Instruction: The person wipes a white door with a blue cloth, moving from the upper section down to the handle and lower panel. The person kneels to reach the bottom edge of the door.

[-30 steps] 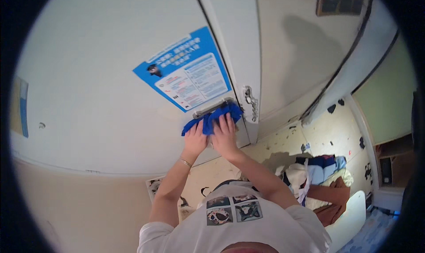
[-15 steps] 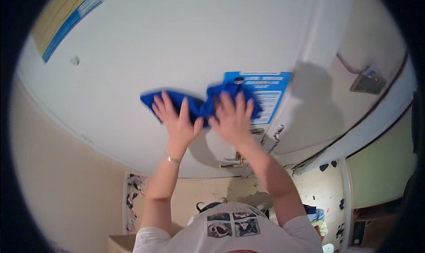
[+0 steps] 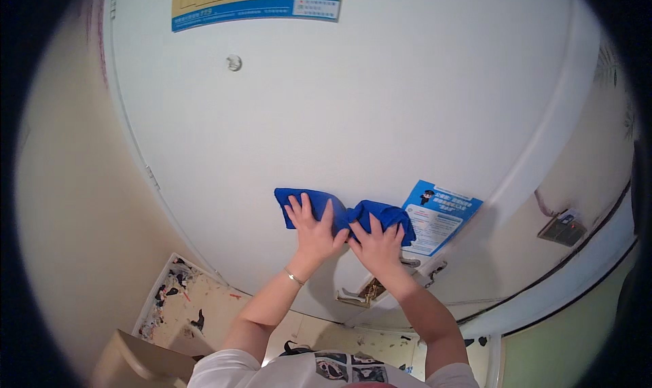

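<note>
A blue cloth [image 3: 341,208] lies pressed against a white door [image 3: 407,109], smoother at its left end and bunched at its right. On the left part my left hand [image 3: 315,237] rests flat with its fingers spread, a thin bracelet at the wrist. My right hand [image 3: 380,251] presses on the bunched part, fingers apart and pointing up. The two hands are close together. Just right of the cloth, a blue and white poster [image 3: 445,219] is stuck to the door. The cloth's right end reaches the poster's left edge.
Below my right hand are a brass lock [image 3: 370,293] and a door chain [image 3: 435,272]. A peephole [image 3: 234,63] and a yellow and blue sheet [image 3: 258,14] are higher up. A small dark box [image 3: 562,228] hangs on the right wall. A brown bin-like object [image 3: 139,361] stands lower left.
My view has shifted, so the door's upper part shows more. The cloth, with both hands on it, has moved left relative to the poster and uncovers more of it.
</note>
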Demonstrator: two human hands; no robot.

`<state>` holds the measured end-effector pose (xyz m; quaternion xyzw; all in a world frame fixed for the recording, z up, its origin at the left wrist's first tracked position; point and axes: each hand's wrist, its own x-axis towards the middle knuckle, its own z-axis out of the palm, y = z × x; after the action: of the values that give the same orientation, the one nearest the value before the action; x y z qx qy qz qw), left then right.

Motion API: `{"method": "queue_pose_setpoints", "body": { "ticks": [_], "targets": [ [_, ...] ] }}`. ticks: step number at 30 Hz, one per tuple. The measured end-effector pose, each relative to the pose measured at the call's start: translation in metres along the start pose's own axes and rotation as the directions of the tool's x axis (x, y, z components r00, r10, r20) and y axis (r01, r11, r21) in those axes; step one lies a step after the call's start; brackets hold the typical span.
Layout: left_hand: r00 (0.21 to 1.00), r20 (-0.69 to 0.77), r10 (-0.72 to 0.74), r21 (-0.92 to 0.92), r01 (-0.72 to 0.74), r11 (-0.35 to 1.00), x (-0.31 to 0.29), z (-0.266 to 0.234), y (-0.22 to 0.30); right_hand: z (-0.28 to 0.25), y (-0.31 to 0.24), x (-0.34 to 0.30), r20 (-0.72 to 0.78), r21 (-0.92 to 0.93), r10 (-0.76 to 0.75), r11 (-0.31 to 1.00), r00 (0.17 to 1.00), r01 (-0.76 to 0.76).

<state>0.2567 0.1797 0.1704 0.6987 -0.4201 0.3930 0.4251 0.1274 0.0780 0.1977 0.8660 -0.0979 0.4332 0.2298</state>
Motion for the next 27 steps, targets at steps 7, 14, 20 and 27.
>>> {"method": "queue_pose_setpoints", "body": {
  "ticks": [7,14,20,27],
  "targets": [
    [0.987,-0.146,0.074,0.143,-0.053,0.988,0.138,-0.053,0.003,-0.064,0.023,0.129,-0.127,-0.088,-0.003,0.996,0.992,-0.008],
    [0.919,-0.321,0.228,0.2,-0.169,0.965,0.256,-0.092,0.008,-0.1,0.033,0.235,-0.395,-0.142,0.051,0.983,0.917,-0.115],
    [0.958,-0.111,0.263,0.168,-0.242,0.956,0.193,-0.084,-0.013,-0.077,0.009,0.178,-0.151,-0.121,0.04,0.991,0.988,-0.059],
    [0.896,-0.123,0.427,0.204,-0.398,0.894,0.231,-0.115,-0.03,-0.066,-0.008,0.187,-0.234,-0.122,0.048,0.989,0.971,-0.079]
  ]
}}
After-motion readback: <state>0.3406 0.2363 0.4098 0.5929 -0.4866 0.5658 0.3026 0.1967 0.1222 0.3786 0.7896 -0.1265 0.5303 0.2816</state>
